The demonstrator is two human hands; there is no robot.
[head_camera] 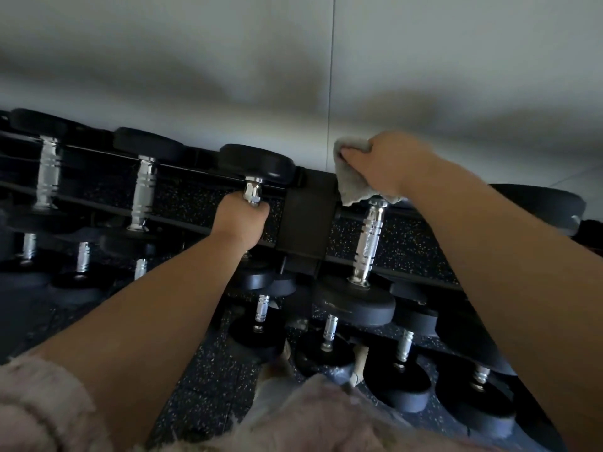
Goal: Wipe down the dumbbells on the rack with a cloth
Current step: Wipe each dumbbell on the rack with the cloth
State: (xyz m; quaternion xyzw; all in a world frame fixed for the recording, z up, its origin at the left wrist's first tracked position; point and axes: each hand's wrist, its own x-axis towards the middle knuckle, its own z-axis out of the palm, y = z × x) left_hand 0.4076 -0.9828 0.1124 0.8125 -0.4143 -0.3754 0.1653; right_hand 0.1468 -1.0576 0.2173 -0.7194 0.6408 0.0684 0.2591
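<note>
While clamping the left grip [243, 220] round a chrome dumbbell handle [253, 191], bunches a grey cloth [354, 185] in the right grip [383, 164], atop the far end of the neighbouring dumbbell [368, 238].

Dumbbells [360, 249] lie side by side on the rack [303, 216], more on tiers below, wall [293, 60] behind.

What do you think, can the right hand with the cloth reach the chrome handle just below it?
Probably yes: the right hand grips the cloth right above the chrome handle, whose shaft lies bare.
</note>
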